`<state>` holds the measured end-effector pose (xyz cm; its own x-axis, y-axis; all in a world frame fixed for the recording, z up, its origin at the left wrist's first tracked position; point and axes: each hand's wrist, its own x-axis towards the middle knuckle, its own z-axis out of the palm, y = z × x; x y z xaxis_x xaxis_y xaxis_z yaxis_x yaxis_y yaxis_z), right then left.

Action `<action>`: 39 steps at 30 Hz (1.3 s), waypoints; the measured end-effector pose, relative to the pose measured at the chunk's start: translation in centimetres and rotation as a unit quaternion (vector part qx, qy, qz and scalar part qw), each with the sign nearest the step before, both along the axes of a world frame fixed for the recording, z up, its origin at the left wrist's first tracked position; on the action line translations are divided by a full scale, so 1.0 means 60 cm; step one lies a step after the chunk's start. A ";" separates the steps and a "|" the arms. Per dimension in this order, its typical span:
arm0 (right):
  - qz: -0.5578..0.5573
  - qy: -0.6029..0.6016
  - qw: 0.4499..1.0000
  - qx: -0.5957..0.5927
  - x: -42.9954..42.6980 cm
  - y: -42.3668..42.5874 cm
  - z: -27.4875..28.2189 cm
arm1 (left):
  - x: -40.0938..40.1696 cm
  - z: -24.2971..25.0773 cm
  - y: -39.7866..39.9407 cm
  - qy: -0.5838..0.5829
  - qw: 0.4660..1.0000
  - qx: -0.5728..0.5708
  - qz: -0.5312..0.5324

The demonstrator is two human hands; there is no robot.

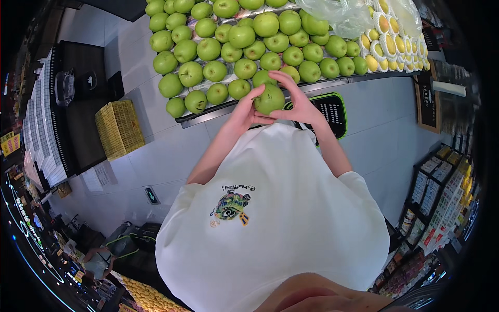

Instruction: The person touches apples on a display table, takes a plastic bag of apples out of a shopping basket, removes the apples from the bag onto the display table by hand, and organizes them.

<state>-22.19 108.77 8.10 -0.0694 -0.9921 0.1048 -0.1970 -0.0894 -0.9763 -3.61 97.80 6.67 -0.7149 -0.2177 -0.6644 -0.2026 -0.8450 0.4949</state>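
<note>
A green apple [269, 100] with a few dark marks on its skin is held between my two hands, just in front of the white shirt. My left hand [248, 108] cups its left side and underside, thumb on its upper edge. On the other side, my right hand [297, 102] curves round it, with its thumb low against the fruit and its fingers arched above. Right behind this apple lies the front row of a sloped display [234, 102] of green apples. Under my right forearm is a black shopping basket [332, 113] with a bright green rim, partly hidden.
Clear plastic bags [339, 17] lie over the apples at the back. Yellow fruit in white foam nets [390, 46] fills the display's right end. A woven yellow basket [119, 130] stands on the floor at left, beside a dark counter [84, 117]. Stocked shelves [432, 191] stand at right.
</note>
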 end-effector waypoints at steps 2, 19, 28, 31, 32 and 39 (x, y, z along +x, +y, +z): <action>0.041 0.013 0.999 0.007 0.013 -0.006 0.002 | -0.002 0.003 0.001 -0.005 1.000 -0.022 0.002; -0.246 -0.104 0.960 0.086 0.075 -0.035 -0.060 | 0.066 -0.008 -0.013 -0.024 0.966 -0.244 -0.080; -0.273 -0.171 0.937 0.133 0.119 -0.032 -0.049 | 0.068 -0.008 0.017 0.025 0.812 -0.582 -0.014; -0.274 -0.176 0.936 0.136 0.133 -0.035 -0.042 | 0.067 -0.009 0.009 0.009 0.789 -0.613 -0.037; -0.287 -0.187 0.931 0.127 0.138 -0.033 -0.042 | 0.068 -0.015 0.010 0.025 0.793 -0.608 -0.034; -0.306 -0.217 0.916 0.141 0.162 -0.023 -0.055 | 0.083 -0.029 -0.008 0.058 0.776 -0.628 -0.021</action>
<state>-12.47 107.38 4.82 -0.5964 -0.7364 -0.3194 0.2873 0.1758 -0.9416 1.37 97.33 4.96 -0.7783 -0.6159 0.1222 -0.1094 0.3247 0.9395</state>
